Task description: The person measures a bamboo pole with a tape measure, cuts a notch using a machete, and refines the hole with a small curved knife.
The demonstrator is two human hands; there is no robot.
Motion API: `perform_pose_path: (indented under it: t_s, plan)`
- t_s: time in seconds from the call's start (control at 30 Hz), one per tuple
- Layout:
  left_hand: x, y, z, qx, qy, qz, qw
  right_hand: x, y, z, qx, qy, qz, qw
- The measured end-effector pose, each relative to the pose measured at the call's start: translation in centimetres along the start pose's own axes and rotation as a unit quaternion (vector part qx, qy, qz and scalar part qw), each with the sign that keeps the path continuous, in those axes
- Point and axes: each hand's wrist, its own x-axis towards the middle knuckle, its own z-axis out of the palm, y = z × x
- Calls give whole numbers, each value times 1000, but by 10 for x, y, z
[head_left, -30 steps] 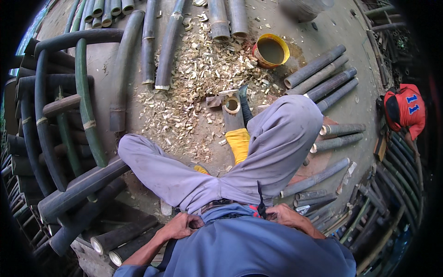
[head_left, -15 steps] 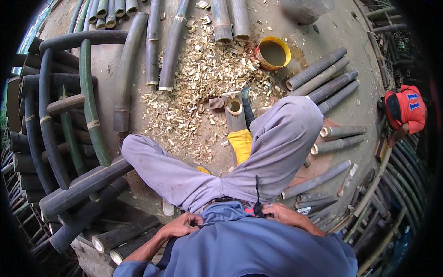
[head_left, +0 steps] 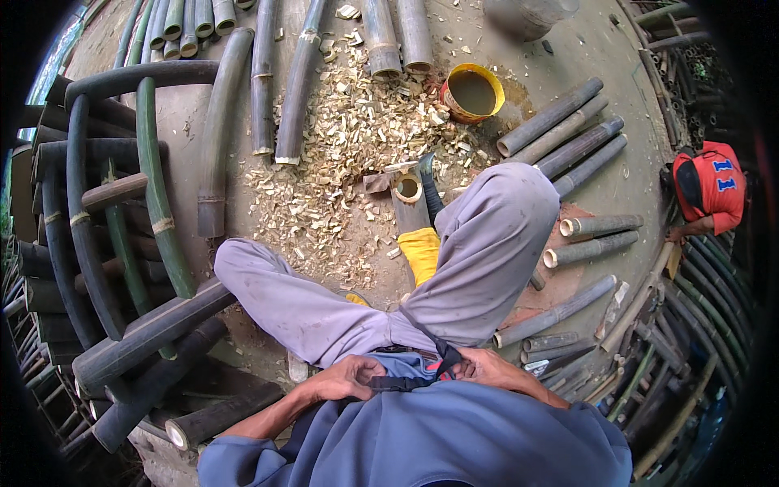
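Observation:
Both my hands are at my waist, over the hem of my blue shirt (head_left: 454, 430). A black strap (head_left: 403, 383) runs across my lap between them. My left hand (head_left: 349, 378) is closed, its thumb and fingers pinching one end of the strap. Close to the strap's loop (head_left: 445, 354), my right hand (head_left: 480, 369) has its bent fingers closed on the black webbing. A small red patch shows beside those fingers. Part of the strap is hidden by the shirt and the fingers.
Wood chips (head_left: 349, 138) cover the ground beyond my knees. An upright bamboo piece (head_left: 410, 199) stands by my yellow boot (head_left: 419, 252). A yellow-rimmed bucket (head_left: 473, 91) holds murky liquid. Bamboo poles (head_left: 154, 333) lie stacked at left; more lie right, near a person in red (head_left: 716, 188).
My left hand has moved right and slightly up, with the black strap now stretched out from it. The strap's end by my right hand has folded down. The person in red has reached an arm out.

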Motion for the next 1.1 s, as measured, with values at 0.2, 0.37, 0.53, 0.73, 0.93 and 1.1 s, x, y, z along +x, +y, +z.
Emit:
perform_pose_path:
  t_s: [0.2, 0.37, 0.53, 0.73, 0.93, 1.1]
  plan:
    - [14, 8, 4, -47, -22, 7, 999, 2, -11, -7, 2, -84, -76, 994]
    - [19, 7, 1, -6, -27, 27, 999, 5, -14, -11, -44, -96, -138, 985]
    - [18, 15, 6, 6, -15, 47, 999, 9, -11, -11, -47, -133, -77, 987]
    - [20, 17, 11, 24, -12, 68, 997, 17, -8, -16, -39, -162, -35, 985]
    - [23, 20, 8, 54, -39, 63, 996, 2, -27, -10, -175, -19, -209, 962]
    - [24, 18, 8, 65, -40, 63, 995, -10, -10, -6, -212, 18, -184, 960]
